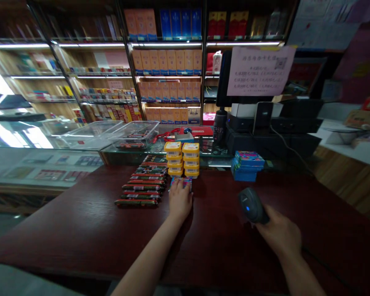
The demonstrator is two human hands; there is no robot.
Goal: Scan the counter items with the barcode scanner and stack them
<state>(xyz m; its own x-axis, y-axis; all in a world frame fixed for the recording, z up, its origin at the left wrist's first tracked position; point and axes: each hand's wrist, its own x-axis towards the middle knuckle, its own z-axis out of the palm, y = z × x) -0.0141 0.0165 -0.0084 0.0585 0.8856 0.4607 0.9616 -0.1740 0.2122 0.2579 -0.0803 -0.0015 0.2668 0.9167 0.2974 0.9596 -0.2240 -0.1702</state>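
Observation:
My left hand (180,198) reaches forward with its fingers closed over a small blue-and-pink box (187,181) on the table, mostly covered by the hand. Just behind that box stand two stacks of yellow-lidded tubs (190,155). To the left lies a row of long, thin red-and-dark-green packets (142,192). A dark barcode scanner (251,205) with a blue light is gripped by its handle in my right hand (280,230), over the table's right half. Farther back on the right sits a stack of blue boxes (246,166), apart from both hands.
The dark red table (89,230) meets a glass counter at the back. Clear plastic bins (135,133) stand there at left. A monitor with a pink paper notice (260,72) and black equipment (271,142) are at back right. Stocked shelves (169,76) line the wall.

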